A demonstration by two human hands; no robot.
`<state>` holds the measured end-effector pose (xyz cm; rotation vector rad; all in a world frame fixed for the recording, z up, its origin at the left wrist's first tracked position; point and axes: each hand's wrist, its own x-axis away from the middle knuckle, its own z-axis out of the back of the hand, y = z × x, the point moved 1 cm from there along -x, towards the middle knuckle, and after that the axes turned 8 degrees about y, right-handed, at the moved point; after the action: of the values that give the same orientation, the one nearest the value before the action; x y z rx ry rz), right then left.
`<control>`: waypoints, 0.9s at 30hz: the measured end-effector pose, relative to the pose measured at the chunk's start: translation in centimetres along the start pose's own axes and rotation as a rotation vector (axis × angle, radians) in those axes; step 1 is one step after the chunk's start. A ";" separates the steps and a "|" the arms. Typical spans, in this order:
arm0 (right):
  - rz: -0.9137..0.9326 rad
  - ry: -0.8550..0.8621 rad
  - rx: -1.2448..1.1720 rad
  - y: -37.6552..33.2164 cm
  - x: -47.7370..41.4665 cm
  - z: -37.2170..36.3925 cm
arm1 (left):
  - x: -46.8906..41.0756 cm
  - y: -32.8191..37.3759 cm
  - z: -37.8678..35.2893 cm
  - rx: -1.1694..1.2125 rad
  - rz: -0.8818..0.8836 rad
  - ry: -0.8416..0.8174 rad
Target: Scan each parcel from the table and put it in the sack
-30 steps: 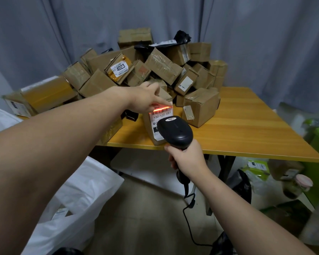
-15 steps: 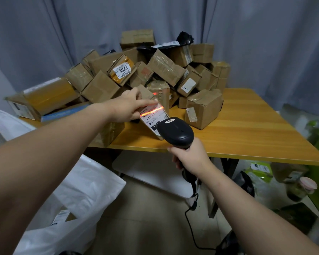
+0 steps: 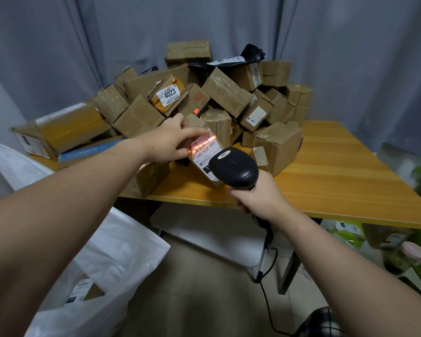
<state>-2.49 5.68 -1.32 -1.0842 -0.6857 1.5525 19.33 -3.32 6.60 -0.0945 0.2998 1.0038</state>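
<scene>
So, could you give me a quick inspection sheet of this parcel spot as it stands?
Surface: wooden table, parcels on its left and back.
Job's things: parcel held tilted, red scan line across its label; black scanner aimed at it; white sack on the floor at left, a box showing inside.
Clutter: pile of cardboard parcels heaped on the table, including a box labelled 4023.
Hands: left hand grips the parcel; right hand grips the scanner's handle.
Cables: scanner cable hangs to the floor.
Surroundings: grey curtain behind; green packages under the table at right.
</scene>
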 end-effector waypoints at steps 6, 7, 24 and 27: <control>0.062 0.003 0.055 -0.1 -0.7 0.0 | 0.0 0.2 0.0 -0.016 0.020 0.085; 0.070 -0.002 0.061 -0.2 -0.7 0.0 | 0.0 0.3 0.0 -0.031 0.018 0.101; 0.027 0.015 0.065 -0.8 -0.5 0.7 | 0.2 0.2 0.3 0.022 0.028 0.081; 0.018 0.012 0.050 -0.9 -0.2 0.6 | 0.2 0.2 0.4 0.025 0.025 0.075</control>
<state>-2.62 5.85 -0.23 -1.0642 -0.6277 1.5698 19.31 -2.94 6.91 -0.1058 0.3824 1.0222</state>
